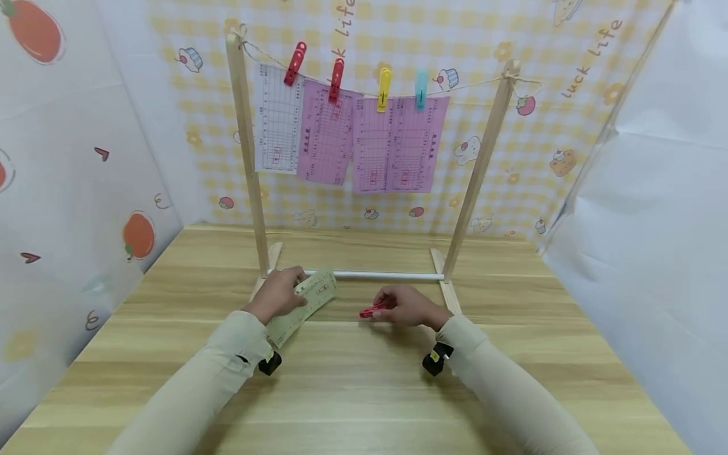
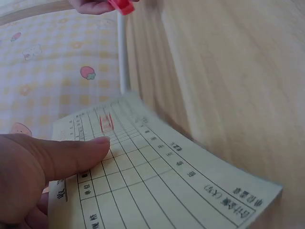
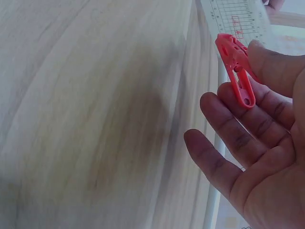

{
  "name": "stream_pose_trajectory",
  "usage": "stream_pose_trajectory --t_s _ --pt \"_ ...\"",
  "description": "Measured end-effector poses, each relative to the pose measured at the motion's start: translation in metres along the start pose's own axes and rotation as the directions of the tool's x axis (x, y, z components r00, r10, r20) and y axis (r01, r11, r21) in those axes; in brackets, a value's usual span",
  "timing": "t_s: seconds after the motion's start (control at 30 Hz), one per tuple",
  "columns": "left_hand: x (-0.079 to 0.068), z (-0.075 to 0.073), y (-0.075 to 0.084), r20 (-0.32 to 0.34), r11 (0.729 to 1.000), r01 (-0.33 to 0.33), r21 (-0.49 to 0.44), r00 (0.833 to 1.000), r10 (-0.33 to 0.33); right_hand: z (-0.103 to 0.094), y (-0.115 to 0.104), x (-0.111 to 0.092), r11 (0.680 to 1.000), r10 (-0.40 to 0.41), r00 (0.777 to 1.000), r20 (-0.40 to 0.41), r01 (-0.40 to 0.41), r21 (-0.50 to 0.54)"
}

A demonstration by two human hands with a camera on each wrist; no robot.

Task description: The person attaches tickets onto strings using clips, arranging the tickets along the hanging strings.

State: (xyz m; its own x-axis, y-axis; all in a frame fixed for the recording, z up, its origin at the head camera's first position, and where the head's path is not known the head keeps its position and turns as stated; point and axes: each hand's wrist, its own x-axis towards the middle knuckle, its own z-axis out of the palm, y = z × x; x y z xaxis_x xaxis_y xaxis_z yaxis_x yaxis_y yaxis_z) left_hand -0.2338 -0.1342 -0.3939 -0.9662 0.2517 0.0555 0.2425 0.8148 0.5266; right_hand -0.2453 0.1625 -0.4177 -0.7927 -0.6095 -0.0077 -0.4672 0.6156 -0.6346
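Observation:
My left hand [image 1: 280, 296] pinches a pale yellow-green printed receipt slip [image 2: 143, 167] by its edge, the thumb lying across the printed side. The slip slants above the tabletop, and a red stamp shows on it. To the right, my right hand [image 1: 406, 306] holds a red plastic clothespin [image 3: 237, 69] between thumb and fingers, just over the table. Slip and clothespin are apart. Behind both hands a string [image 1: 472, 86] spans a wooden rack. A white slip [image 1: 277, 126] and several pink slips [image 1: 330, 136] hang from it.
Two red clothespins, a yellow clothespin [image 1: 383, 88] and a blue clothespin [image 1: 421, 90] grip the hung slips. The rack has a left post [image 1: 248, 151], a right post [image 1: 480, 170] and a white bottom rod [image 1: 387, 275]. Patterned cloth [image 1: 352, 218] backs the wooden table [image 1: 352, 392].

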Motion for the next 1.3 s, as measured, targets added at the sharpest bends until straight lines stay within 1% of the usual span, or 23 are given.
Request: stream_pose_trajectory --t_s 0.07,0.23,0.3,0.37,0.5,0.63,0.73,0.87,1.0,1.1,1.23,1.3 --pt "-0.001 -0.003 0.002 -0.011 1.0 -0.014 -0.004 1.0 0.014 -0.001 0.001 0.0 1.0 -0.011 1.0 -0.006 0.011 -0.013" --pt "0.001 -0.009 0.012 -0.047 0.997 -0.08 -0.006 0.996 0.08 -0.008 0.002 -0.004 1.0 0.002 0.999 -0.049 -0.003 -0.014" --pt "0.003 -0.01 0.017 -0.062 0.996 -0.089 0.0 0.994 0.089 -0.011 0.0 -0.005 1.0 0.008 0.998 -0.066 -0.008 -0.003" --pt "0.004 -0.013 0.021 -0.068 0.996 -0.094 0.007 0.993 0.094 -0.015 0.0 -0.007 1.0 -0.003 0.997 -0.082 0.004 0.006" --pt "0.007 -0.017 0.032 -0.065 0.996 -0.085 0.008 0.994 0.085 -0.022 -0.002 -0.011 0.999 0.011 0.992 -0.122 -0.006 0.044" --pt "0.012 -0.019 0.045 -0.049 0.996 -0.083 -0.021 0.995 0.082 -0.029 -0.003 -0.015 0.999 0.033 0.987 -0.158 -0.025 0.047" --pt "0.017 -0.021 0.055 -0.048 0.994 -0.106 -0.03 0.993 0.105 -0.035 -0.005 -0.018 1.0 0.024 0.983 -0.183 -0.021 0.022" --pt "0.023 -0.025 0.067 -0.05 0.99 -0.138 -0.031 0.989 0.136 -0.042 -0.007 -0.019 1.0 0.003 0.978 -0.209 0.0 0.017" --pt "0.027 -0.027 0.077 -0.037 0.988 -0.15 -0.038 0.988 0.149 -0.047 -0.009 -0.022 0.999 0.019 0.978 -0.208 -0.011 0.039" --pt "0.03 -0.029 0.083 -0.039 0.985 -0.172 -0.019 0.985 0.171 -0.05 -0.009 -0.023 0.999 0.023 0.978 -0.205 -0.013 0.05" --pt "0.034 -0.033 0.093 -0.044 0.981 -0.195 0.002 0.98 0.195 -0.056 -0.009 -0.023 0.999 0.0 0.976 -0.22 0.009 0.039" --pt "0.036 -0.036 0.098 -0.043 0.981 -0.196 -0.01 0.98 0.195 -0.06 -0.011 -0.023 1.0 -0.011 0.975 -0.222 0.017 0.025"
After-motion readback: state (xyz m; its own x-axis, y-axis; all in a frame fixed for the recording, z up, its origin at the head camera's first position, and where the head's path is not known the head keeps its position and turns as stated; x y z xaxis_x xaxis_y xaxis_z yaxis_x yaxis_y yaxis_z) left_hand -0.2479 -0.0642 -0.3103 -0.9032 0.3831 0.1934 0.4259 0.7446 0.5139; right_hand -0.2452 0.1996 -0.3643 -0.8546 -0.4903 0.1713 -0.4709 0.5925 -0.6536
